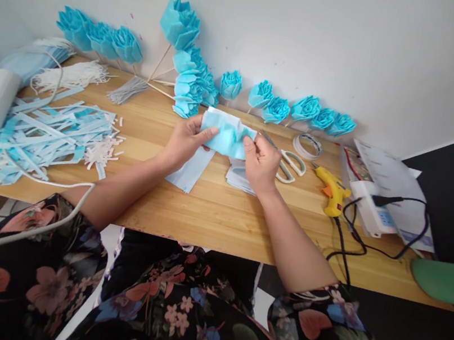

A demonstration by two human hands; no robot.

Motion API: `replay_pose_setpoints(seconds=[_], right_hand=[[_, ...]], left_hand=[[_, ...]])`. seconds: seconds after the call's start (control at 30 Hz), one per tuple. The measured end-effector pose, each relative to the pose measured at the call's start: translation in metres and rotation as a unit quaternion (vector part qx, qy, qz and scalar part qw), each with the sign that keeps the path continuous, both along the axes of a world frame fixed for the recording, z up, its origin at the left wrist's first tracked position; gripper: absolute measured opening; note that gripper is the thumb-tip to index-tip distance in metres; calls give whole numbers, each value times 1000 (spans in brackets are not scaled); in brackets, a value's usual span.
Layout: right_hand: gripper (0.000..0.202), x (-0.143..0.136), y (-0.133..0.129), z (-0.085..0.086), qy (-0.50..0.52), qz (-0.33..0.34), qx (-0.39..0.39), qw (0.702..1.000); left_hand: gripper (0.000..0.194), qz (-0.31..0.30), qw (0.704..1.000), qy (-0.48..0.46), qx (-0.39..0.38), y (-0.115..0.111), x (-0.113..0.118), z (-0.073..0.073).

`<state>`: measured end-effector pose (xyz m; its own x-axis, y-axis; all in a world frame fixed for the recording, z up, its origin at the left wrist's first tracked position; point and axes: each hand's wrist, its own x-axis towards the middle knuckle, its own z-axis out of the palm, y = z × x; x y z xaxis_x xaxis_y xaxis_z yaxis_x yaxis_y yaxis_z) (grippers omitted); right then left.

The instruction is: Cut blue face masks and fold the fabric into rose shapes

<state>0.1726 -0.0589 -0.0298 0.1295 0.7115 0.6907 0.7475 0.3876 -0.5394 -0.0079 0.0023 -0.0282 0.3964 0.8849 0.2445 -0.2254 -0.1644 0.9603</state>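
Between my two hands a light blue piece of face-mask fabric (227,135) is held up over the table, its paler layer showing along the top edge. My left hand (186,140) pinches its left end, thumb on the front. At the other end, my right hand (261,158) grips the fabric between thumb and fingers. Beneath lie a flat pale blue sheet (193,169) and a small stack of pale pieces (239,176), partly covered by my right hand. Scissors (293,166) with light grey handles rest just right of that hand.
Blue fabric flowers (180,24) on sticks line the wall. Cut blue strips (53,135), white ear loops (70,75) and grey wires (128,90) lie left. A tape roll (307,146), yellow glue gun (332,192) and power strip (368,208) are right; a white cord (39,230) crosses my left arm.
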Motion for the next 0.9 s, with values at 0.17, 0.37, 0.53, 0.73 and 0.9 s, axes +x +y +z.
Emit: replay_pose_setpoints(seconds=[0.17,0.37,0.53,0.73,0.9], right_hand=[[34,2,1,-1,43,-41,-1,998],[31,1,2,-2,34,-32,-3,999],[32,1,1,-1,17,-20,-4,1000],[35,-2,-1,1,-12,2,-19,1000],[34,-2,-1,1,-13,31,-32,999]], left_hand=[[27,34,999,-16,-18,4,-2,2],[28,34,999,-17,-12,3,-1,2],[31,16,1000,-16,-15,0,0,3],[28,-31,999,-3,-13,-5,2,3],[25,-59,998,23,-1,-6,3,2]])
